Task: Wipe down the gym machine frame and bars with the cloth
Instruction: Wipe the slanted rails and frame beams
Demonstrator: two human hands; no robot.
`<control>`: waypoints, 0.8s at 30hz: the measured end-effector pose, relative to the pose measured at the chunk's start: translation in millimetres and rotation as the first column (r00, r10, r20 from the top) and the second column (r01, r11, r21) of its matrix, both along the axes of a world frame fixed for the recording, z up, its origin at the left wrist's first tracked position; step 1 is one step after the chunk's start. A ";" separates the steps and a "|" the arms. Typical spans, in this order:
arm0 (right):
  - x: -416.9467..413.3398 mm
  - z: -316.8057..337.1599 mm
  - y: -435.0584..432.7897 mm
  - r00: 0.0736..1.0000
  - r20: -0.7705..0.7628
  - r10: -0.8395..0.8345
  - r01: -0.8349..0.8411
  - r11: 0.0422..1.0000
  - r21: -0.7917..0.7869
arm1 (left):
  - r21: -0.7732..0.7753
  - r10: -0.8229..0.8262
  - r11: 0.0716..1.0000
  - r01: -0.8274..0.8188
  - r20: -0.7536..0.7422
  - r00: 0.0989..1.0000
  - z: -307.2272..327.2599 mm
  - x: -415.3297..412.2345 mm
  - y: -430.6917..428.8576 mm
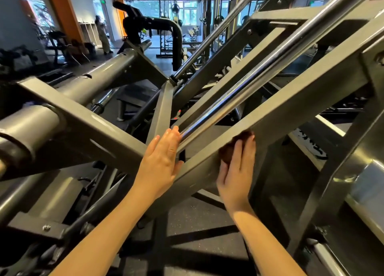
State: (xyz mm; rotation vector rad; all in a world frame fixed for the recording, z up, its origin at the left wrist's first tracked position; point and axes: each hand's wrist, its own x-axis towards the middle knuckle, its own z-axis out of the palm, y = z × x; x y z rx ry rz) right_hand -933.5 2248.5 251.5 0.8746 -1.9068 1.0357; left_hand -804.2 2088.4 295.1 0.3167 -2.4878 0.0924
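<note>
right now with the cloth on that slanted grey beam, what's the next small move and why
Probably slide the right hand and brown cloth up the slanted grey beam: the cloth sits near its lower end, most of its length lies above, and the left hand rests flat on the frame.

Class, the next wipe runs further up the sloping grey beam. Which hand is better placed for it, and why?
Right. The right hand presses the brown cloth against the sloping grey beam, while the left hand lies flat on the frame beside the chrome bar, holding no cloth.
</note>
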 end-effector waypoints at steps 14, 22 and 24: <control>4.7 -29.1 -0.5 1.000 -0.021 0.012 -0.008 0.987 0.157 | -0.223 0.099 0.973 -0.067 0.135 0.986 -3.6 28.7 -13.4; 22.6 -58.0 -0.3 0.974 -0.143 0.174 -0.065 0.824 0.562 | -0.229 0.135 0.968 -0.099 0.149 0.980 -2.3 28.4 -11.1; 12.5 -40.2 7.3 0.986 -0.146 0.083 -0.004 0.880 0.476 | -0.225 0.137 0.969 -0.103 0.142 0.980 -2.8 27.8 -10.7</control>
